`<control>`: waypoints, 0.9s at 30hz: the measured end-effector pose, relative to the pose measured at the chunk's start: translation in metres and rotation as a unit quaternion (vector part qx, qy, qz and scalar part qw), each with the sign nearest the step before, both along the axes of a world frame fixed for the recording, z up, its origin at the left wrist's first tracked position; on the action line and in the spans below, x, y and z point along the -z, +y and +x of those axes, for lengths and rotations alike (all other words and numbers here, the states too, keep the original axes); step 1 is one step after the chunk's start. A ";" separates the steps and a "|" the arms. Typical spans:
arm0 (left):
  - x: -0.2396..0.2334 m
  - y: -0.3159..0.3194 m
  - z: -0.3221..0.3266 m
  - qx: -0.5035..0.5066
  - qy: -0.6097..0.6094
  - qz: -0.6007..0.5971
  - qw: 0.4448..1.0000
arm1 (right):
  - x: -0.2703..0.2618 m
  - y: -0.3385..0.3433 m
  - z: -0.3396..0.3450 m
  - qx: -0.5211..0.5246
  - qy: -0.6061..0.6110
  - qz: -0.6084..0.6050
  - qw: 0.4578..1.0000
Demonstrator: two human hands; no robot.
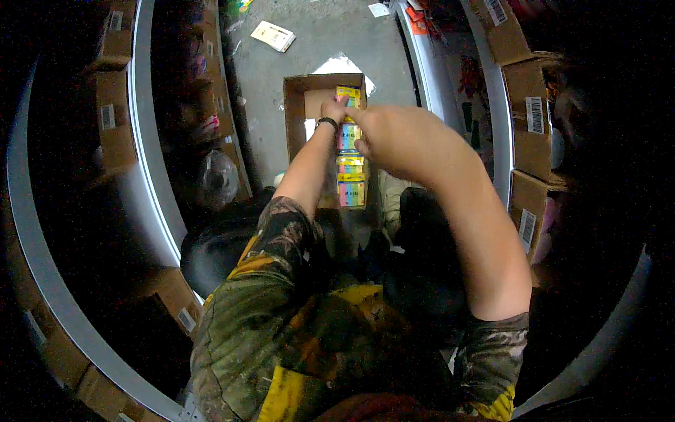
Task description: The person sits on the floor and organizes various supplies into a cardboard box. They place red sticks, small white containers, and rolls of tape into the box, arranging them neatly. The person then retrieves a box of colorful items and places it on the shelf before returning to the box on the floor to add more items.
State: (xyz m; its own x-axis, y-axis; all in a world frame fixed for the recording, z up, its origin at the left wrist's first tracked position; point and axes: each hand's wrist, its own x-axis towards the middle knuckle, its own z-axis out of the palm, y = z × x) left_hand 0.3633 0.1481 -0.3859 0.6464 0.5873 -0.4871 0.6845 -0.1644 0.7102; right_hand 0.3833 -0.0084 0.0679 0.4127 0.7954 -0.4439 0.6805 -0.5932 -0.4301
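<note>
An open cardboard box (295, 113) stands on the floor before me. Along its right side lies a row of packs of coloured sticky notes (351, 193) with yellow tops. My left hand (333, 109), a dark bracelet at its wrist, is inside the box at the far packs, touching or holding one; its fingers are partly hidden. Close beside it, my right hand (377, 129) reaches over the box's right wall with its fingers near the packs. Blur and overlap hide whether it grips anything.
Shelves with labelled cardboard bins (532, 134) flank me on both sides. A pale printed packet (273, 36) lies on the grey floor beyond the box. A clear plastic bag (219, 176) is at the left shelf, and orange-red items (416, 22) are at the far right.
</note>
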 end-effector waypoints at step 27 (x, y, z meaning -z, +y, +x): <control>0.004 -0.037 -0.082 0.046 0.107 -0.088 0.989 | 0.009 0.016 0.015 -0.102 0.052 -0.086 0.990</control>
